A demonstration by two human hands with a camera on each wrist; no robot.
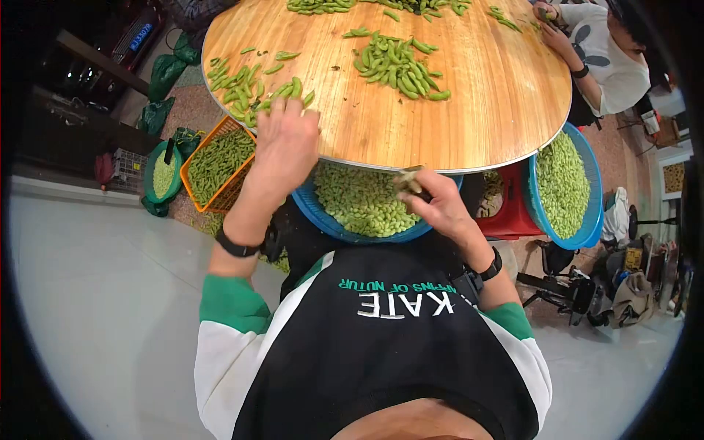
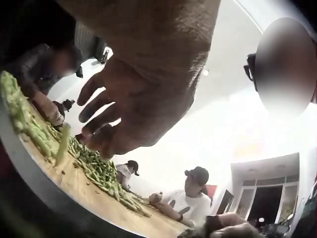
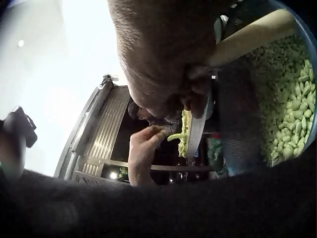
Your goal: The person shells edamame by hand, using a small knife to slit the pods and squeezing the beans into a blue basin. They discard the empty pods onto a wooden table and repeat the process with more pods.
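My left hand (image 1: pixel 286 143) reaches over the green pods (image 1: pixel 242 92) at the table's left edge, its fingertips at the nearest ones. Spread, slightly bent fingers show on the left hand (image 2: pixel 133 99) in the left wrist view, and one pod (image 2: pixel 63 144) stands out blurred. Low over the blue basket of shelled beans (image 1: pixel 359 202), my right hand (image 1: pixel 444 209) grips a small brownish-green object (image 1: pixel 409 177), unclear in kind. The right wrist view has the left hand (image 3: pixel 142 153) beside a pod (image 3: pixel 176 136); the right hand (image 3: pixel 168 74) is in shadow.
More pods (image 1: pixel 400 66) lie mid-table on the round wooden table (image 1: pixel 484 95). An orange crate of pods (image 1: pixel 220 165) stands at left, near a green basin (image 1: pixel 165 172). Another blue basket (image 1: pixel 563 187) is at right. A person in white (image 1: pixel 612 66) sits across at upper right.
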